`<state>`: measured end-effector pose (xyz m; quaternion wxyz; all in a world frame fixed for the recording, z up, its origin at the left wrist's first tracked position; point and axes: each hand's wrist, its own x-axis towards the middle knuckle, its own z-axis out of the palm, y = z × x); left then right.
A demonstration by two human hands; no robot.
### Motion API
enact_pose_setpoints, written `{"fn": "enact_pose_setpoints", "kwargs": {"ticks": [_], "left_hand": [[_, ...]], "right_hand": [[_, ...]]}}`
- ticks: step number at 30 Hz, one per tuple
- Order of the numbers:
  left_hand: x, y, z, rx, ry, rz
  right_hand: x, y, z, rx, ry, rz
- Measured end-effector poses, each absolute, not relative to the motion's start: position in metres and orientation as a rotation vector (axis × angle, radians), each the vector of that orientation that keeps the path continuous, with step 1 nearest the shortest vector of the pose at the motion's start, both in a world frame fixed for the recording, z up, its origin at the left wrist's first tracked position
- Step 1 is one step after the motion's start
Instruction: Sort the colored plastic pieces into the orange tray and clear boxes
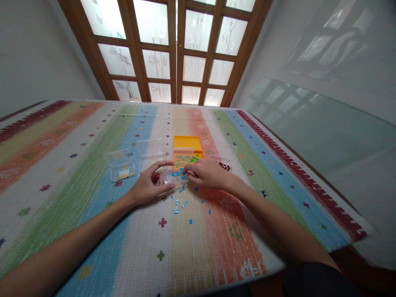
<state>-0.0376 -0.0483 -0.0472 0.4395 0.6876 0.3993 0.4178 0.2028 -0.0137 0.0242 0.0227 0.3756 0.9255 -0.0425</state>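
A small clear plastic box (168, 178) with blue toy bricks (177, 173) in it stands in the middle of the table. My left hand (151, 183) curves around the box's left side, index finger at its far edge and thumb at its near edge. Over the box's right part is my right hand (206, 173), its fingertips pinched together among the blue bricks. What lies between those fingertips is too small to make out. Loose blue bricks (177, 203) are scattered on the cloth in front of the box, with a single brick (190, 222) nearest me.
Behind the box lies an open yellow case (187, 142) with green pieces (194, 159). Clear open boxes stand to the left, one with yellow and white pieces (123, 172). Dark brown pieces (224, 166) sit in a clear box to the right. A striped tablecloth (136, 247) covers the table.
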Motion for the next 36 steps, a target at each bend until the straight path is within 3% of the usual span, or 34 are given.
{"fn": "enact_pose_setpoints", "kwargs": {"ticks": [8, 13, 36], "left_hand": [[-0.037, -0.047, -0.048, 1.742, 1.022, 1.059], [-0.036, -0.047, -0.047, 1.735, 1.017, 1.068], [-0.036, -0.047, -0.049, 1.674, 1.086, 1.021]], "right_hand": [[0.203, -0.028, 0.037, 0.784, 2.96, -0.336], [0.194, -0.036, 0.033, 0.909, 2.78, -0.118], [0.187, -0.032, 0.023, 0.901, 2.711, -0.084]]}}
